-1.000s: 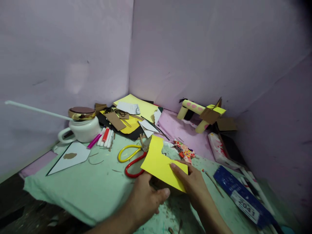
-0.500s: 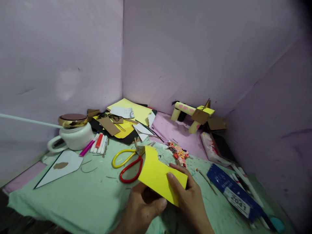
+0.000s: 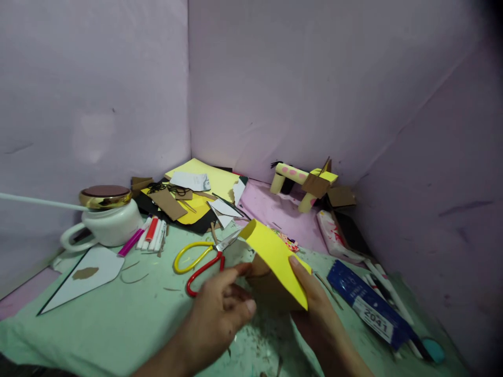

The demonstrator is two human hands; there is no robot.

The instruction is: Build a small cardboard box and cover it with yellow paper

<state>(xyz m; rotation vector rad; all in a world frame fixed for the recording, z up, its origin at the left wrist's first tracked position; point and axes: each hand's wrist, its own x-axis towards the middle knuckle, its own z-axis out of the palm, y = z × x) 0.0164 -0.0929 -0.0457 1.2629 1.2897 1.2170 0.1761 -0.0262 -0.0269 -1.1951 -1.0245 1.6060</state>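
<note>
1. The yellow card (image 3: 277,251), brown on its underside, is held over the near middle of the green-covered tabletop (image 3: 129,314), bowed into a shallow arch; it looks raised clear of the surface.
2. Its long axis slants from far left to near right, the near end running in under the right hand (image 3: 315,305).
3. That hand is the nearer one: its grip is closed on the card's right side, thumb laid over the yellow face.
4. The left hand (image 3: 214,309) is on the card's left — its grip loosely parted, with nothing visible between thumb and fingers. Its index fingertip reaches the brown underside; firm contact cannot be told.
5. The scissors (image 3: 217,247) lie just beyond the left hand, blades pointing away toward the far right, near the card's far end.
6. Markers (image 3: 151,234) and a white mug (image 3: 113,225) sit toward the tabletop's left edge — a blue packet (image 3: 361,298) lies toward the right.
</note>
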